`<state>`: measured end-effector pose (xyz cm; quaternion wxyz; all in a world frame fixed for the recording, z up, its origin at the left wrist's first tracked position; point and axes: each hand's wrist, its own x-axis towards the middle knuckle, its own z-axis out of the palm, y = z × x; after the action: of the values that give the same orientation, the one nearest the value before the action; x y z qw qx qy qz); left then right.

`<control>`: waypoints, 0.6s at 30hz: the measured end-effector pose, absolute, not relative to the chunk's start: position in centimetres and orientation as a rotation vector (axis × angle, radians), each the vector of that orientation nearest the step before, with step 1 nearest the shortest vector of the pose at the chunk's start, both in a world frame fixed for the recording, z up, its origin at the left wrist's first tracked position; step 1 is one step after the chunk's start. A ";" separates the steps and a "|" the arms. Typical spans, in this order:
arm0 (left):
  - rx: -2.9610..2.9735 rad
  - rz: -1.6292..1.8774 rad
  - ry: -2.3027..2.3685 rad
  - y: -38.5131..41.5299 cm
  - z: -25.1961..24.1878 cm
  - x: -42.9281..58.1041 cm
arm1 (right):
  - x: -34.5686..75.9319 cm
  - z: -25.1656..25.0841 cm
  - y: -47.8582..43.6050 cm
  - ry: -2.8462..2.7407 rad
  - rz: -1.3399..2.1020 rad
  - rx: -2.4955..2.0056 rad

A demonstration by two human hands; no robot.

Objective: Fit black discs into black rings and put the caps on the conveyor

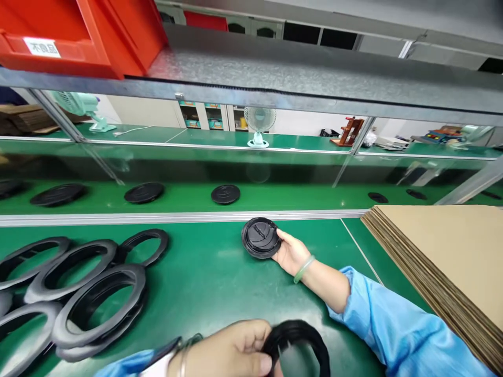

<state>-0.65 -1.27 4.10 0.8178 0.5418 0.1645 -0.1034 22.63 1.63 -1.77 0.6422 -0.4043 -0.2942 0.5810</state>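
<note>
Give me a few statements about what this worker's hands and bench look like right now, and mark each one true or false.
1. The right hand grips a round black cap at the far edge of the green table. True.
2. The left hand is empty. False: it holds a black rubber ring.
3. A heap of black rings lies at the left of the table. True.
4. The stack of cardboard sheets lies at the left. False: it lies at the right.
5. A red bin stands on the shelf above. True.
</note>
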 end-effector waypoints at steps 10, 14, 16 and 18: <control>1.043 -0.094 0.335 -0.3 0.6 -0.4 | 29.4 1.5 9.5 -1.134 0.652 -1.422; 1.016 -0.085 0.420 -0.6 -0.9 0.0 | 28.2 1.1 9.2 -1.355 0.541 -1.605; 1.030 -0.042 0.407 -0.7 -1.6 0.5 | 25.4 0.6 7.2 -1.624 0.553 -1.564; 1.117 -0.026 0.281 -0.6 -1.7 1.2 | 22.4 0.2 4.5 -2.085 0.575 -1.420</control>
<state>1.19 -0.63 -1.74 0.8386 0.5283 0.1327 -0.0122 22.40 4.52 0.19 0.2737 -0.5279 -0.7751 0.2138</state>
